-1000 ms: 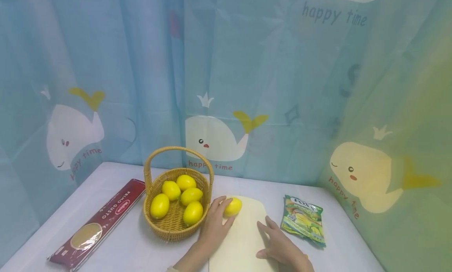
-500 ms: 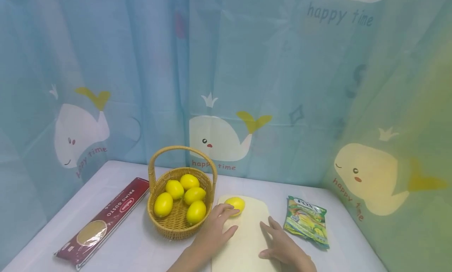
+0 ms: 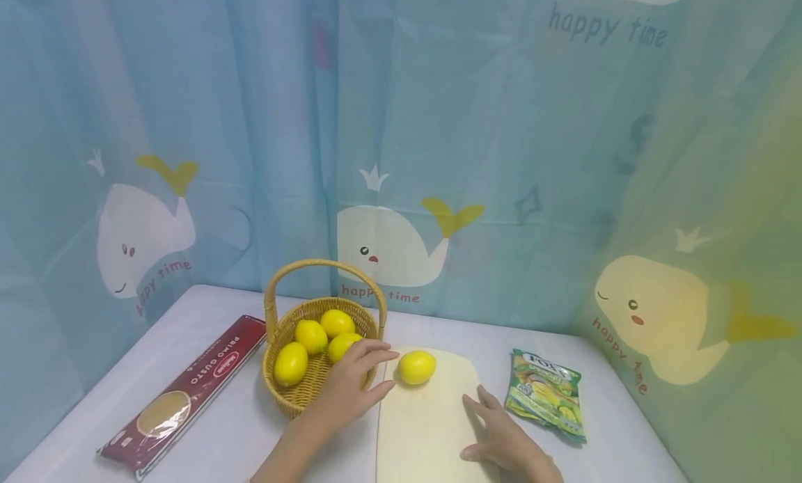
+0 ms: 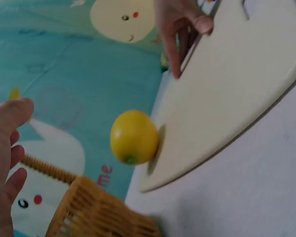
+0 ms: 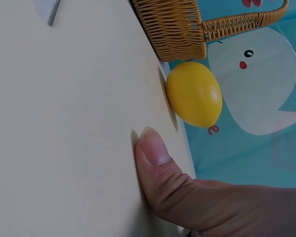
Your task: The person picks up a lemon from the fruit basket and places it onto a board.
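A single lemon [image 3: 417, 367] lies on the far end of the cream cutting board [image 3: 426, 434]. My left hand [image 3: 351, 385] is held over the right side of the wicker basket [image 3: 282, 397], apart from the lemon, its fingers extended and holding nothing. Several more lemons [image 3: 291, 363] sit in the basket, partly hidden by this hand. My right hand [image 3: 504, 434] rests at the board's right edge. In the right wrist view its thumb [image 5: 155, 148] touches the board's surface, and its other fingers are mostly hidden there.
A long red pasta packet [image 3: 184, 392] lies left of the basket. Green candy bags [image 3: 545, 392] lie right of my right hand. A blue curtain [image 3: 401, 121] printed with whales stands behind the white table [image 3: 614, 427].
My left hand has let go of the lemon and moved left over the basket. The lemon stays on the board. My right hand keeps its place at the board's edge.
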Action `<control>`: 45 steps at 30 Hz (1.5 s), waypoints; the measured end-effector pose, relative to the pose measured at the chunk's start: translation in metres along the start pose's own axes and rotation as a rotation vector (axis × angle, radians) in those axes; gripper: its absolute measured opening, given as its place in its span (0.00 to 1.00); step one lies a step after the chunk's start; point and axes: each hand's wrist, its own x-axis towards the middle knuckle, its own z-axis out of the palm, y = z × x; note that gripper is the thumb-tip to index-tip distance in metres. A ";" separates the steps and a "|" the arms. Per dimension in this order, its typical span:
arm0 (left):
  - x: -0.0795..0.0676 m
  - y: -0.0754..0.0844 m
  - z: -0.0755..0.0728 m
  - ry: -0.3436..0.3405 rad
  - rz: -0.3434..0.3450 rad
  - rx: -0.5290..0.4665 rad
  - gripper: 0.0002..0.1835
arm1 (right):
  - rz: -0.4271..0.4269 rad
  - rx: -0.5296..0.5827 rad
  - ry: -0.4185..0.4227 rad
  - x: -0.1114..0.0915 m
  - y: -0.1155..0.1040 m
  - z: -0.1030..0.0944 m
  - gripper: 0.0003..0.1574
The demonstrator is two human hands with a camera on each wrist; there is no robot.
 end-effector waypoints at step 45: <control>-0.014 -0.054 -0.042 -0.381 -0.506 -0.061 0.31 | -0.009 -0.023 -0.019 0.002 0.003 0.000 0.65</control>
